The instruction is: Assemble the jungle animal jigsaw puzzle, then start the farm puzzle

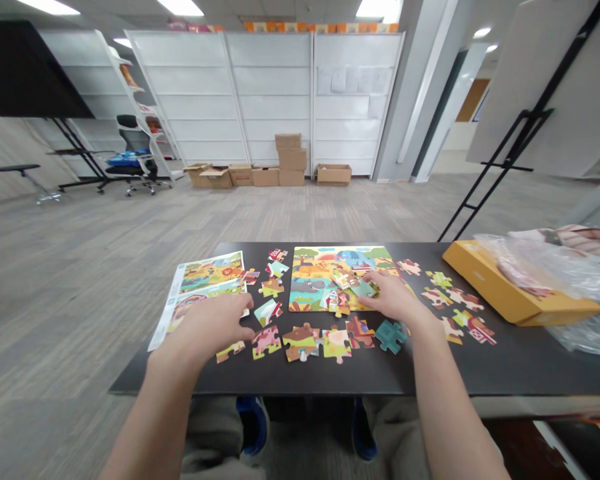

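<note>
My left hand (pixel 207 327) hovers over the lower right of a printed picture sheet (pixel 170 320), its thumb and fingers apart with nothing between them. A pink puzzle piece (pixel 266 341) lies just beyond its thumb. At the right side of a colourful animal picture board (pixel 305 270), my right hand (pixel 393 298) has thumb and fingers around a greenish puzzle piece (pixel 364 289). Other loose pieces (pixel 339 300) rest on the board. Below it lie a brown piece (pixel 301 341), a light green piece (pixel 337 342) and a dark teal piece (pixel 390 335).
More puzzle pieces (pixel 437 297) are scattered right of the board, and several stand between sheet and board. A yellow box (pixel 525 287) with clear plastic wrapping (pixel 570 280) occupies the right of the black table (pixel 260 381). Cardboard boxes (pixel 293 160) line the far shelves.
</note>
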### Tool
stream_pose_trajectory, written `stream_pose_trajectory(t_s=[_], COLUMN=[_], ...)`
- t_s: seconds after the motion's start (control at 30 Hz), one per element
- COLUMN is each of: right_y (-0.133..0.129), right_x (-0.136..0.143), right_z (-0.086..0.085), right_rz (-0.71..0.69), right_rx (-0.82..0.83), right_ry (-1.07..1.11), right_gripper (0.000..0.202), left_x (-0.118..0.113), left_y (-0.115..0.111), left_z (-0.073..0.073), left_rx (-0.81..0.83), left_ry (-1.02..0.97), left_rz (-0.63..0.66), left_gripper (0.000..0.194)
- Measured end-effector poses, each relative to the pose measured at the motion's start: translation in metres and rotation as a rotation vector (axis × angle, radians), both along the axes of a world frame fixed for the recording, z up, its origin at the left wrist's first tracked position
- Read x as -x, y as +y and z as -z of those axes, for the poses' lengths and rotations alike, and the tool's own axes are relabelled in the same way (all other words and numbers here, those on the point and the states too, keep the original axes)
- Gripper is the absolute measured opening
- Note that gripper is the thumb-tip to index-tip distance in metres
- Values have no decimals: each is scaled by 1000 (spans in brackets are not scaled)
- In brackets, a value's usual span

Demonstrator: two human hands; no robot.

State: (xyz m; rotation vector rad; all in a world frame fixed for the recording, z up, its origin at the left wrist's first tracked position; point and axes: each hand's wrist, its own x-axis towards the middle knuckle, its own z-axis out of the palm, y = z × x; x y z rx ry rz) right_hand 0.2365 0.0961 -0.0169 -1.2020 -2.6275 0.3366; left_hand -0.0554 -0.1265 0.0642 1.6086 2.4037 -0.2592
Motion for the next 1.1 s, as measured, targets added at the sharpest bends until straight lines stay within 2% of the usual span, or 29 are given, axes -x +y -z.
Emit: stream_pose_trajectory(t_s=[0.1, 0.27, 0.37, 0.53, 0.67, 0.8, 0.93, 1.0, 1.1], right_y=[4, 10, 12, 10, 10, 12, 4, -5, -19], right_x=[-5, -16, -20, -24, -31, -38, -29, -18, 0], right_z=[3, 3, 3, 1, -2, -8, -18, -21, -24], right_rz=[-12, -13, -13, 9, 54, 72, 35, -17, -147], right_rx=[2, 48, 59, 68, 110, 98, 46, 123, 293], right_ry=[39, 54, 87, 166, 176, 138, 202, 233, 234], right_gripper=[36, 36, 33, 33, 32, 27, 20, 19, 17], left_x=[-15, -43, -66, -96, -97, -92, -89, -86, -81], left_y=[16, 55, 77, 99, 106, 111, 114, 115, 113], left_z=[0, 10, 18, 30, 35, 37, 44, 47, 46], left_rx=[-70, -234, -304, -255, -177, -160, -196, -234, -305], left_ry=[-56, -124, -131, -152, -148, -181, -245, -291, -400], left_rz=[93, 226, 306, 394, 406, 425, 454, 483, 519], left_gripper=[37, 29, 33, 48, 60, 61, 62, 61, 50])
